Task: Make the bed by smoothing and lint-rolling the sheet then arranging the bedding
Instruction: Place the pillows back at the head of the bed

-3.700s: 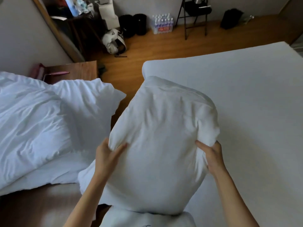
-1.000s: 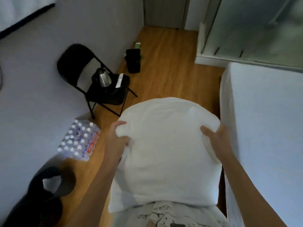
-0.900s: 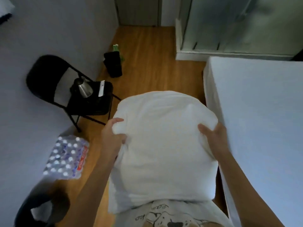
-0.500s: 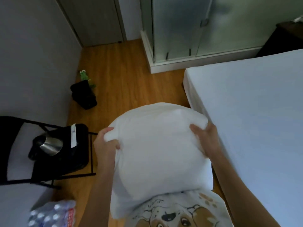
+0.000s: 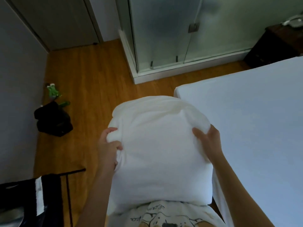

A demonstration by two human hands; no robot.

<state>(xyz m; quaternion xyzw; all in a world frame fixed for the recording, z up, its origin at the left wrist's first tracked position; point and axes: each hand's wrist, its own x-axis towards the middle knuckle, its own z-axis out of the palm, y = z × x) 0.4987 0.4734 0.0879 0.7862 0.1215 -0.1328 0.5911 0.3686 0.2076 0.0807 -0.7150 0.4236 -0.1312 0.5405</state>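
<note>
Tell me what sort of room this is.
Most likely a bedroom, perhaps a hotel-style one: a bed with a white sheet, a white pillow gripped by the left hand and right hand, and a frosted glass enclosure on the wooden floor.

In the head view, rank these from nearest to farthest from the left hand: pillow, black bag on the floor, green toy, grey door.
1. pillow, gripped by the left hand
2. black bag, on the floor, left
3. green toy, just beyond the bag
4. grey door, far upper left

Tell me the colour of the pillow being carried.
Plain white pillow, clearest in the head view, the only one.
</note>
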